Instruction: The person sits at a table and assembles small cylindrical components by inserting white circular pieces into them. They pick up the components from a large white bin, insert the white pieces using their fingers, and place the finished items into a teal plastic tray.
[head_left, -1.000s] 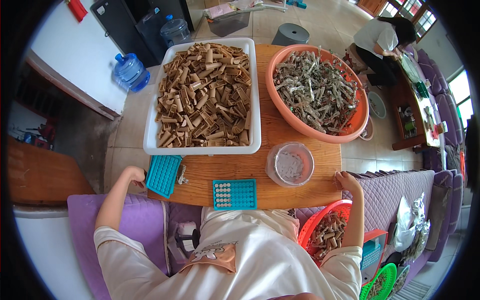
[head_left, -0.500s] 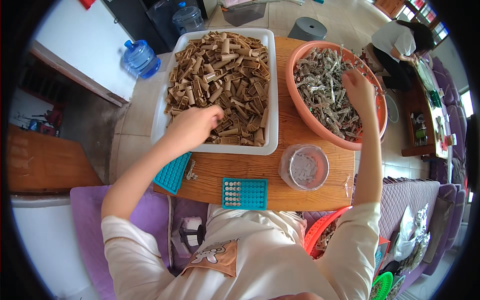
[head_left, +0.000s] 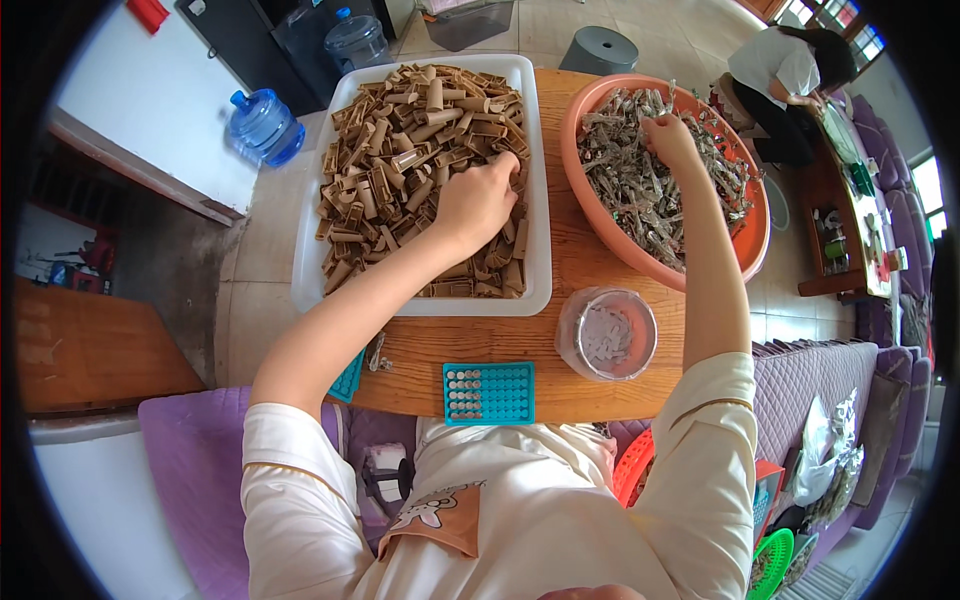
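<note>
My left hand (head_left: pixel 478 203) is over the right side of a white tray (head_left: pixel 541 250), its fingers curled together at the brown pieces. Heaped in that tray are many small brown half-round plastic pieces (head_left: pixel 365 200). Over an orange basin (head_left: pixel 590 238), my right hand (head_left: pixel 670 140) has its fingers pinched against a pile of clear, shiny plastic-looking bits (head_left: pixel 635 195). Whatever either hand grips is hidden by the fingers. At the table's near edge lies a teal grid tray (head_left: pixel 508 392) with silvery round discs in its left columns.
A clear tub (head_left: pixel 568 340) of whitish flat pieces stands on the wooden table (head_left: pixel 420 350). Another teal tray (head_left: pixel 347 383) lies partly under my left forearm. Blue water jugs (head_left: pixel 267 128) and a grey stool (head_left: pixel 600 52) are beyond. A person (head_left: pixel 785 80) works at another table.
My left hand has moved right and farther into the brown pieces. My right hand has shifted left and farther away, onto the clear bits. The view has shifted slightly.
</note>
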